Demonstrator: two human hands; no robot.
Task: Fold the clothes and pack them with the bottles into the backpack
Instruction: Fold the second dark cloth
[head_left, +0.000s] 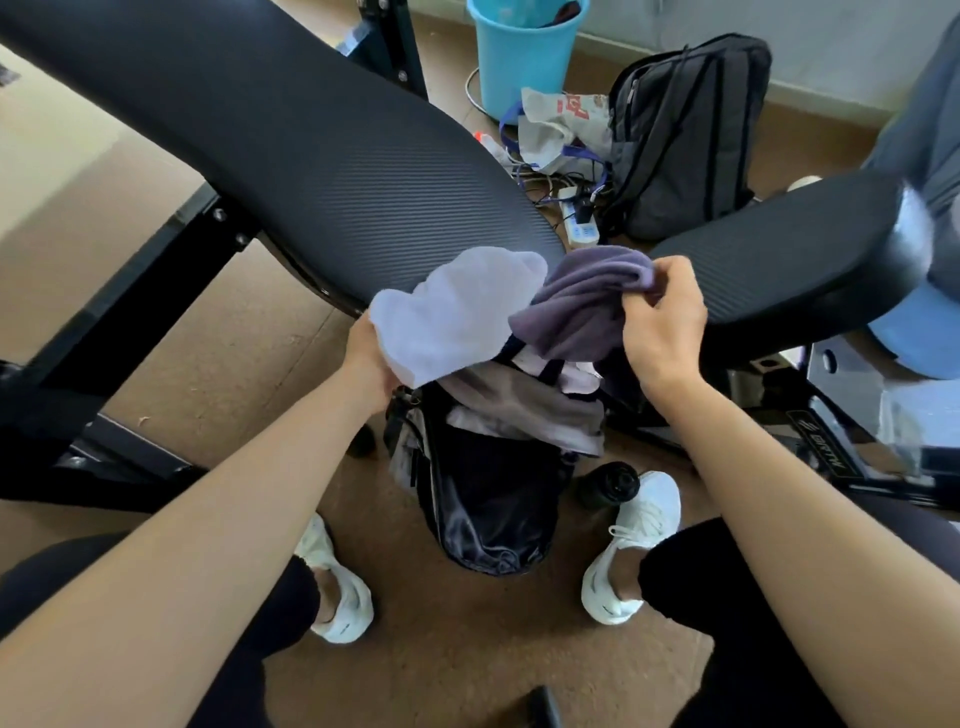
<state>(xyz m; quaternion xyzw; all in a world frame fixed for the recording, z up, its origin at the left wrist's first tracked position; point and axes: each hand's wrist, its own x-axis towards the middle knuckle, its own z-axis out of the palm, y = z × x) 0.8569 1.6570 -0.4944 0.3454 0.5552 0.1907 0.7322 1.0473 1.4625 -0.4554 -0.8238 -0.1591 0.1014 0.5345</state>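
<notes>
My left hand (371, 358) grips pale lilac garment (452, 317) by near edge. My right hand (662, 332) pinches dark purple garment (576, 306) in curled fingers. Both garments over open black backpack (488, 499), on floor between my shoes. Dark bottle (608, 484) on floor just right of backpack.
</notes>
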